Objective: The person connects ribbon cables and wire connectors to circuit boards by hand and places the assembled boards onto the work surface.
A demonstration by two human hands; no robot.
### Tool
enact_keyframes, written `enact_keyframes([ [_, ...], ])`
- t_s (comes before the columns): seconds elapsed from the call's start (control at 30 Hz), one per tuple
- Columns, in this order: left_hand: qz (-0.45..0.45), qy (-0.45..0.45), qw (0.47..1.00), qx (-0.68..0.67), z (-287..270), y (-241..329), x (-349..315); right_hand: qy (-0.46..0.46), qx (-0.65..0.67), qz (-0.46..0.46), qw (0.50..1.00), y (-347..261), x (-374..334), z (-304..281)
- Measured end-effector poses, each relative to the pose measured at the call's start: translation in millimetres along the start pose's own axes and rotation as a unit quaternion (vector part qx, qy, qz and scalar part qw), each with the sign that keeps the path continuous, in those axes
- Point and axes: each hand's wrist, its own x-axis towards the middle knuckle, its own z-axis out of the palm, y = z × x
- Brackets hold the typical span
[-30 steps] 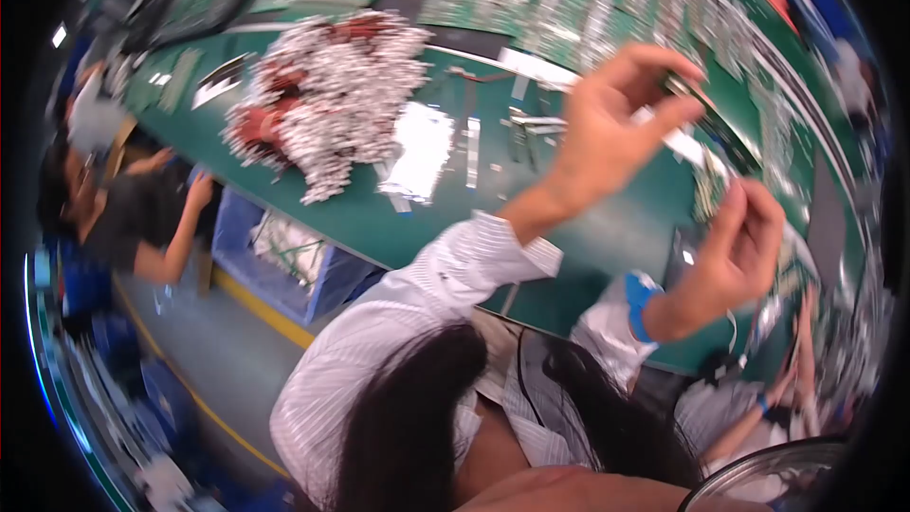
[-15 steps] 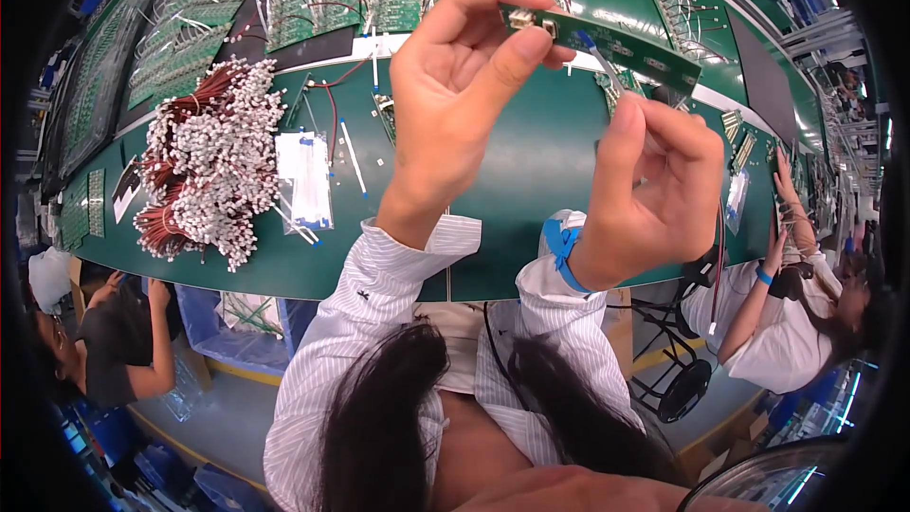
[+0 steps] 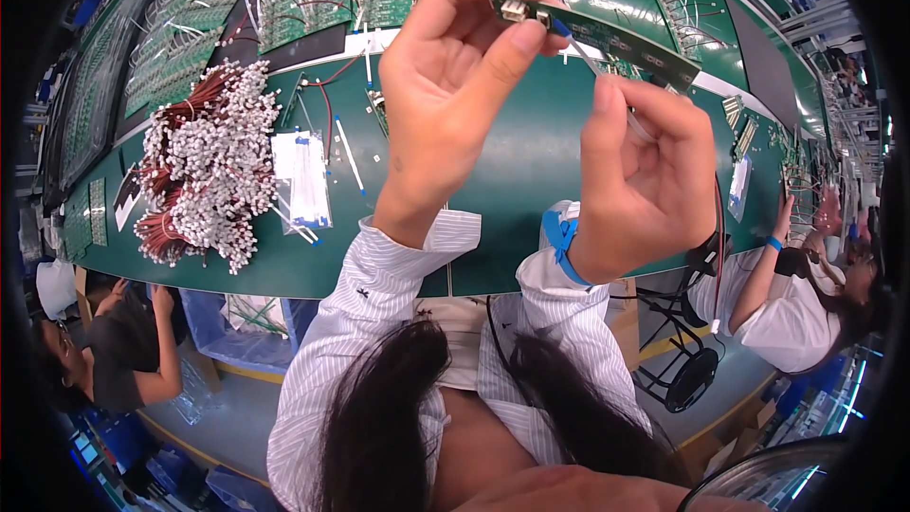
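Circuit board [image 3: 633, 51] is slanting down-right from left grip [image 3: 445, 85]; we're pinching its end, right grip [image 3: 649, 166] pinching ribbon cable [image 3: 584, 55].

The circuit board [image 3: 664, 64] was green, the ribbon cable [image 3: 581, 52] whitish with a blue tip, the wrist strap [image 3: 565, 248] blue, the shirt [image 3: 313, 379] white with grey stripes.
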Motion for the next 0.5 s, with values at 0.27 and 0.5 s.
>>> enact_keyframes([
  [0.27,-0.005,0.006,1.000,0.001,0.1,0.7,-0.4,-0.023,-0.044,-0.005,0.999,-1.1,-0.7,0.0],
  [0.5,0.011,0.007,1.000,0.018,0.2,0.0,0.1,-0.027,-0.044,-0.011,0.999,0.5,-0.9,0.6],
])
